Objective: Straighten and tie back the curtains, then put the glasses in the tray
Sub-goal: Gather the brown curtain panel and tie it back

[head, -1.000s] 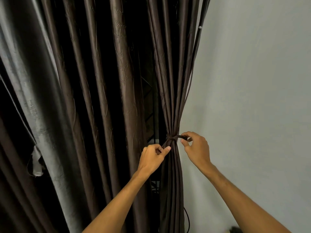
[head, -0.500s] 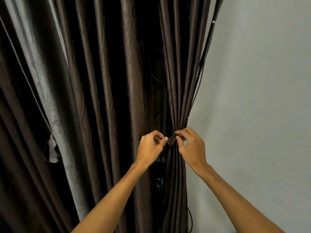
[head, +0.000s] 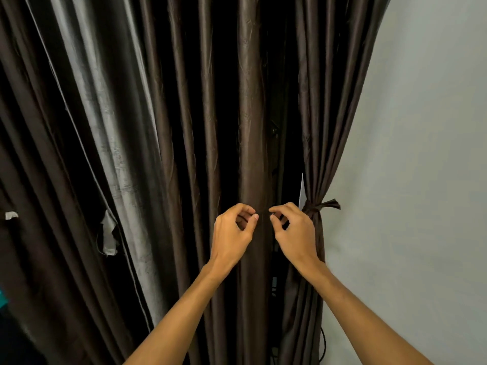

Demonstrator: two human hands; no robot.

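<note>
1. Loads of dark brown curtain [head: 184, 127] fills the left and middle, hanging loose in long folds. At the very left edge there's a tiny teal sliver [head: 2, 296]; can't tell what it is.
2. One fold on the left side shows a shiny pale grey strip [head: 118, 143]. A little ragged flap [head: 108, 233] hangs off it lower down.
3. My left hand [head: 232, 233] is up in front of the middle fold [head: 253, 127]. The fingers are curled in, with the thumb tip close to the forefinger. Nothing in it that I can see.
4. My right hand [head: 296, 233] is just beside the left one at the same height, with a small gap between them. It has the same curled pose, also with nothing visible in the fingers. It sits just left of the knot and isn't holding it.
5. Right of that is the tied-back panel [head: 324, 114], gathered into a tight bundle. A tie [head: 313, 208] in matching brown fabric is knotted around it, with the loose end poking out to the right.
6. A thin black cable [head: 323, 343] hangs beside the bundle near the bottom.
7. Far right is a plain pale grey wall [head: 421, 154], with the bundle hanging right up against it.
</note>
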